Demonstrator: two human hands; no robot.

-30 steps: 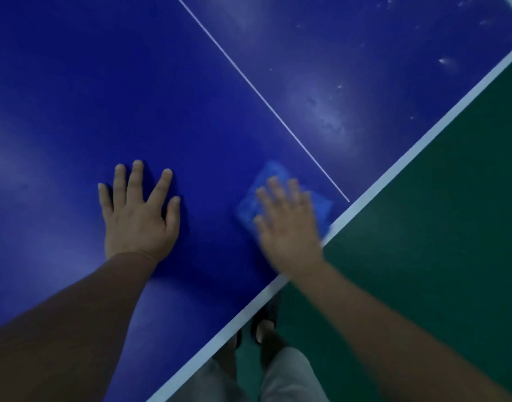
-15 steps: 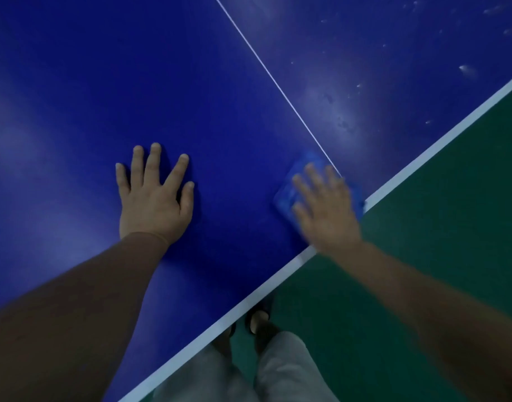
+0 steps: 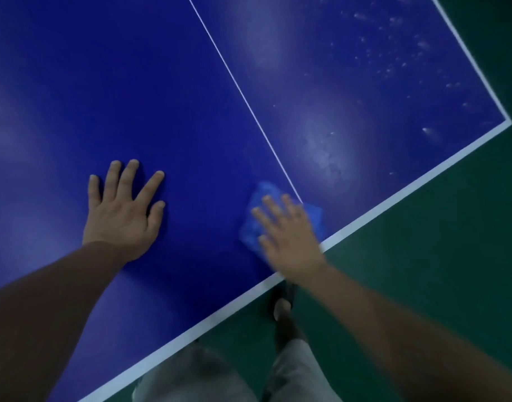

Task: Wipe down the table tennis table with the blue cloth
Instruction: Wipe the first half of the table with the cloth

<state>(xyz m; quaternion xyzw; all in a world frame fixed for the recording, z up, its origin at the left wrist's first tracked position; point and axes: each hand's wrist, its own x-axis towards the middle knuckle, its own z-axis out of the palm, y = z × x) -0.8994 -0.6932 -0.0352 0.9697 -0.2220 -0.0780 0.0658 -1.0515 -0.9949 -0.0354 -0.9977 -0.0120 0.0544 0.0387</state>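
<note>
Step in hand: wiping. The right hand (image 3: 289,242), fingers straight, presses the cloth (image 3: 260,196) flat on the counter (image 3: 132,82) near its white edge. The left hand (image 3: 122,217) rests flat, fingers spread. The next stroke should probably go to the specks (image 3: 394,53) at the far right.

Green floor (image 3: 423,271), grey shorts (image 3: 295,369), dark sandal (image 3: 286,291) on foot

A sports hall: blue table tennis table (image 3: 132,82) on green floor (image 3: 437,256)
</note>
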